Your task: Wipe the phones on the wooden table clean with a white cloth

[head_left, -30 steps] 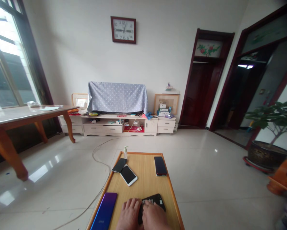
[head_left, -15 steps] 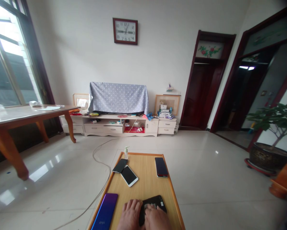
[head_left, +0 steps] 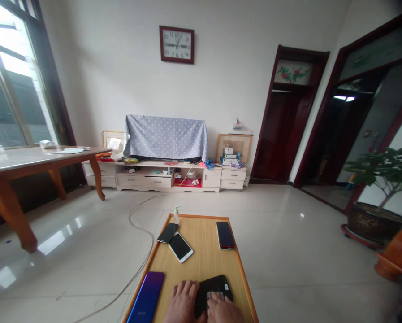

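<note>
A black phone [head_left: 217,283] lies on the small wooden table [head_left: 197,237] in front of me, tilted slightly. My left hand [head_left: 183,301] grips its left side, fingers curled and thumb near its lower edge. On the phone's back, my right hand [head_left: 222,308] presses a small pale grey piece, perhaps a wipe [head_left: 210,295], under bent fingertips. The fingers hide most of that piece. To the left of my left hand lies a purple-blue phone [head_left: 147,296].
Farther up the table are a white phone [head_left: 181,247], a dark phone [head_left: 167,233] touching it, and stacked phones [head_left: 225,235] at right. A pump bottle [head_left: 176,215] stands at the far edge. A cable [head_left: 150,233] runs along the floor at left.
My right hand has slid a little to the right and down across the black phone, with the pale piece under its fingers. My left hand stays at the phone's left side.
</note>
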